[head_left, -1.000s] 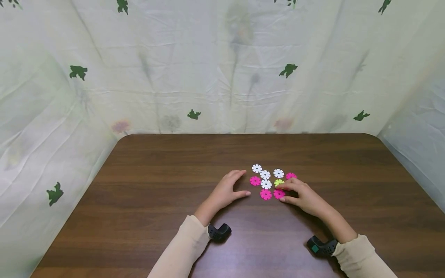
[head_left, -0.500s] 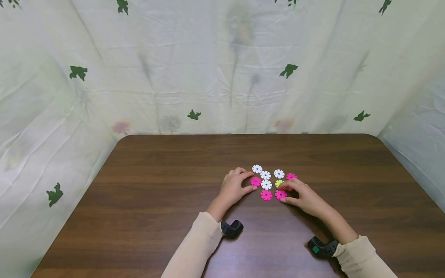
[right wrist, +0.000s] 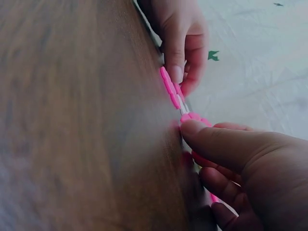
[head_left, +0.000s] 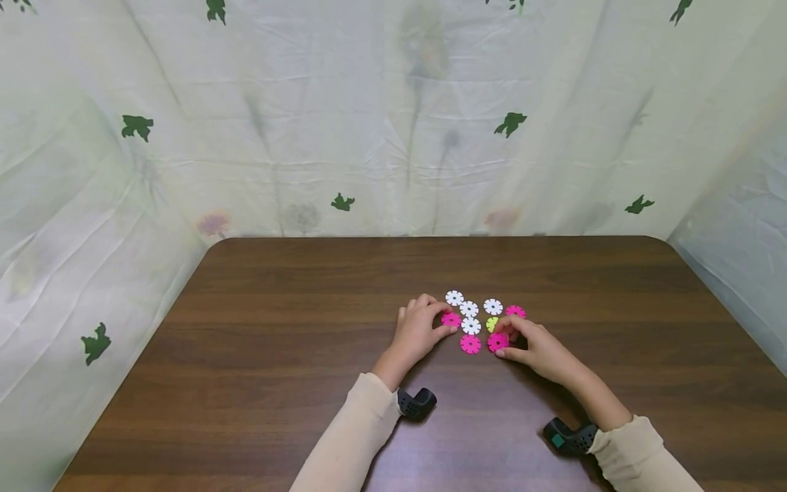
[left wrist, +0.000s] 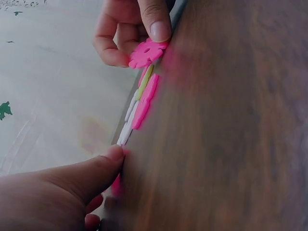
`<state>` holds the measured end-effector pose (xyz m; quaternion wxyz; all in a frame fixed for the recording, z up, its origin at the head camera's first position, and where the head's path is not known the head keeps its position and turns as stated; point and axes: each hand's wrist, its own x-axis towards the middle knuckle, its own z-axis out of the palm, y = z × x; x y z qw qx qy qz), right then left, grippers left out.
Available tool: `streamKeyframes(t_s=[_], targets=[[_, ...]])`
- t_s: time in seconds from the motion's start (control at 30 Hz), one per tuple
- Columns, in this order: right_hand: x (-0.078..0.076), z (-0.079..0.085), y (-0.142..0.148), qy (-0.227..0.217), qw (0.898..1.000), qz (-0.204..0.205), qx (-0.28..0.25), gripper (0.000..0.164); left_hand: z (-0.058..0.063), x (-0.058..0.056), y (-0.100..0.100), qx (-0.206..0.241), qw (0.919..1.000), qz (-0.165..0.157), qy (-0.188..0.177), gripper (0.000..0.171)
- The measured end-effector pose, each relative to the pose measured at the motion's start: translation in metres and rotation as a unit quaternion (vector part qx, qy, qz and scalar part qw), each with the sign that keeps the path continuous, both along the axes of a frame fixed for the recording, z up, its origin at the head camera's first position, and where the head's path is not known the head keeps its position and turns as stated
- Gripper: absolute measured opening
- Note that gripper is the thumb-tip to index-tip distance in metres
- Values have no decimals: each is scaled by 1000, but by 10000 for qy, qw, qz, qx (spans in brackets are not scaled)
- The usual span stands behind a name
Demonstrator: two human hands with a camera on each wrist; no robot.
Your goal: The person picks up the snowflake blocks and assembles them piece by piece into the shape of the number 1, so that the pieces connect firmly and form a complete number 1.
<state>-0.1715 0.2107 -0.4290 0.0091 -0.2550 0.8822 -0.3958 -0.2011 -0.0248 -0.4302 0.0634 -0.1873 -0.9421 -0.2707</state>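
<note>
Small notched plastic discs in pink, white and yellow-green lie in a cluster on the table. My right hand (head_left: 536,347) pinches a pink notched disc (head_left: 499,343) between thumb and fingers. In the left wrist view this pink disc (left wrist: 147,53) is tilted and raised off the table. My left hand (head_left: 418,331) has thumb and finger at opposite edges of another pink notched disc (head_left: 451,320), pinching it at table level. A yellow-green disc (head_left: 492,324) is partly hidden by the right fingers. Between the hands lie a white disc (head_left: 471,326) and a pink disc (head_left: 470,344).
More white discs (head_left: 454,298) lie along the cluster's far side, with a pink disc (head_left: 516,311) beyond the right hand. The brown wooden table (head_left: 277,342) extends around them. A patterned cloth (head_left: 369,123) hangs behind it.
My left hand has moved right and closed in on the left pink disc. The pink disc in my right hand has come up slightly and shifted a little right.
</note>
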Motion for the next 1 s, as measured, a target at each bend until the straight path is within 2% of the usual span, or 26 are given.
streamKeyframes(t_s=[0.27,0.37,0.57,0.73,1.0], targets=[[4,11,-2,-2,10000,-91,-40,27,7,-2,-5,262,9996,-117,39,36],[0,10,-1,71,9998,-80,-139,23,12,-1,-8,462,9984,-245,222,36],[-2,22,-4,263,9980,-281,-495,16,24,3,-13,880,9934,-428,595,32],[-3,34,-8,207,9951,-387,-890,14,35,8,-20,1016,9895,-520,890,30],[-9,54,-21,263,9930,-408,-1075,13,52,11,-27,1224,9790,-719,1460,31]])
